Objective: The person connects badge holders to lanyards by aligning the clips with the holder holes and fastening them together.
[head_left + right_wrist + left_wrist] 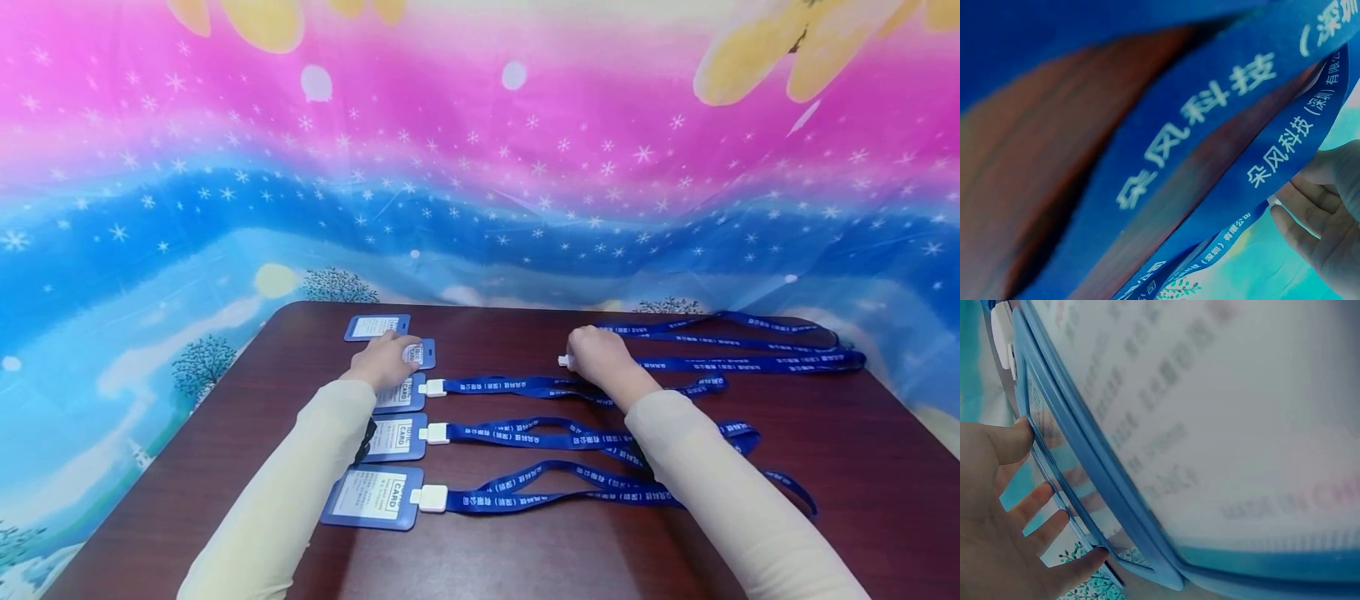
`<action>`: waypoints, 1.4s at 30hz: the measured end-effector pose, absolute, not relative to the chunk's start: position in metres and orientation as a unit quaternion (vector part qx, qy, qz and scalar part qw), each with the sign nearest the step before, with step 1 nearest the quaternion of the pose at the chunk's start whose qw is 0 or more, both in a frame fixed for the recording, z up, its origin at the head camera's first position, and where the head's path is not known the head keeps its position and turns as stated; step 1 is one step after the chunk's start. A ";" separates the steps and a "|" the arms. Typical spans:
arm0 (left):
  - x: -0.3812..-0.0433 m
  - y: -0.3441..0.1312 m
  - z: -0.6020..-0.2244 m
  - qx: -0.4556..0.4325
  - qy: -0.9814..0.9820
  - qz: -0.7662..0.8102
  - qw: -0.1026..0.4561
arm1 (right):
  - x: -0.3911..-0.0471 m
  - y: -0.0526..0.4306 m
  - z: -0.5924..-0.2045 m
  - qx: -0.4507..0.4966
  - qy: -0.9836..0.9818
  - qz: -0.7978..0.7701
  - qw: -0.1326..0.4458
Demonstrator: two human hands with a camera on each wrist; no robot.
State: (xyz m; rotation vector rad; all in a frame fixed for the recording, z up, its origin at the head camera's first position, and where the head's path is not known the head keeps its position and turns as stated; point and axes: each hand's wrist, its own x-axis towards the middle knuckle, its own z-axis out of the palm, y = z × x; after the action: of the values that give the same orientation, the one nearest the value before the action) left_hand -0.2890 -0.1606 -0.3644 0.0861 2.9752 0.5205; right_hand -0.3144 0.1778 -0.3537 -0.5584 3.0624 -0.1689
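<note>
My left hand (381, 360) grips a blue-framed badge holder (427, 353) in the second row from the back. In the left wrist view its thumb and fingers (1040, 499) lie along the edges of a badge holder, with a nearer one filling the right side. Across the table, my right hand (600, 354) pinches the white clip (564, 361) of a blue lanyard (757, 364). That lanyard stretches to the right from the hand, its white lettering facing up. Fingers of the right hand partly hide the clip. A gap separates clip and badge holder.
Nearer me, three badge holders (375, 498) lie in rows, joined by white clips (432, 498) to lanyards (517, 502) under my right forearm. A loose badge holder (367, 327) and another lanyard (720, 340) lie at the table's (525, 558) back, before a patterned cloth (480, 208).
</note>
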 end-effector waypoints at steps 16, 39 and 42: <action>-0.295 -0.160 -0.360 0.038 0.991 0.116 0.055 | -0.319 0.169 -0.342 -0.195 0.978 -0.063 0.040; -0.296 -0.157 -0.358 0.024 0.991 0.123 0.056 | -0.322 0.083 -0.353 -0.229 0.972 -0.052 0.008; -0.297 -0.157 -0.360 0.025 0.991 0.123 0.055 | -0.322 0.072 -0.355 -0.236 0.971 -0.043 0.006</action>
State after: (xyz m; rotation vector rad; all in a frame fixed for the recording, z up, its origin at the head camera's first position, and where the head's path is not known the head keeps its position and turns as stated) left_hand -0.2968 -0.1567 -0.3603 0.0749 3.0074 0.3740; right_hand -0.3217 0.0721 -0.3547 -0.7393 3.0389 -0.1344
